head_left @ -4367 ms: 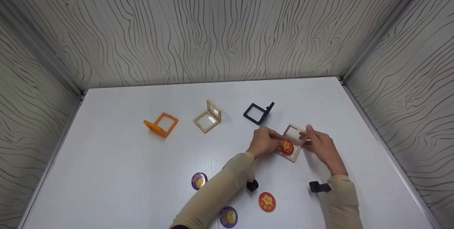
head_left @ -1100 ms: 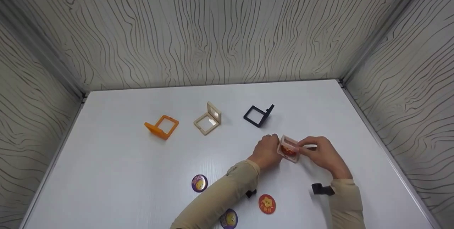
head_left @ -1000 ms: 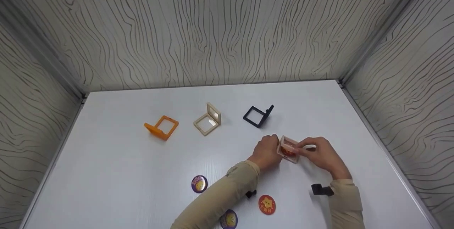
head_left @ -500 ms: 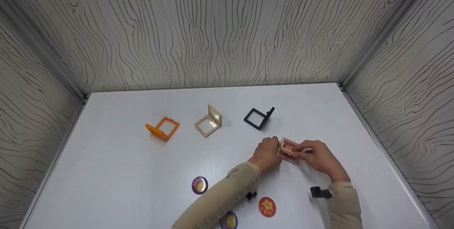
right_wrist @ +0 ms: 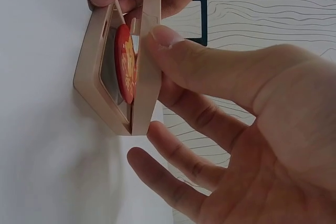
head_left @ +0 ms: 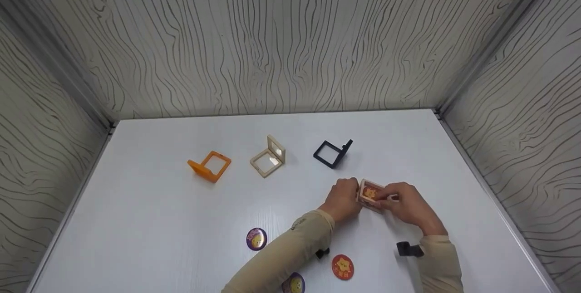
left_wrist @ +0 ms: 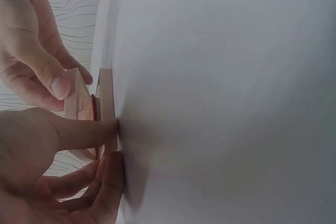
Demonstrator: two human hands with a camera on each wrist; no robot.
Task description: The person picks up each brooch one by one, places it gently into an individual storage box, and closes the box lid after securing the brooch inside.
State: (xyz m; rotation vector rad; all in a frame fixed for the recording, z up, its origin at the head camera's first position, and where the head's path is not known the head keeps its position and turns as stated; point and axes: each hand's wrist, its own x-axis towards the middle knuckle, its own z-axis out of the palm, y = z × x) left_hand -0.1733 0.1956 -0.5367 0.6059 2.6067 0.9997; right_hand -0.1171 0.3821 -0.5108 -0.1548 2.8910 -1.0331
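A small pale pink display frame (right_wrist: 148, 72) with two hinged halves stands partly folded on the white table. Between its halves a round red badge (right_wrist: 125, 65) with a yellow star leans at a tilt, in the right wrist view. My left hand (head_left: 343, 198) grips the lower half at its left side, thumb and fingers on the edge in the left wrist view. From the right, my right hand (head_left: 409, 204) pinches the upper half between thumb and index finger, its other fingers spread loosely. The left hand's far fingers are partly hidden behind the frame.
Across the table's back stand an orange frame (head_left: 204, 171), a beige frame (head_left: 257, 169) and a black frame (head_left: 343, 153), all unfolded. Another red star badge (head_left: 342, 267) lies near the front. Two purple badges (head_left: 256, 239) lie by the left sleeve, one partly covered by it.
Earlier my left hand held the red badge over the unfolded pink frame. It has since moved to the frame's edge, and my right hand has swung the upper half down over the badge.
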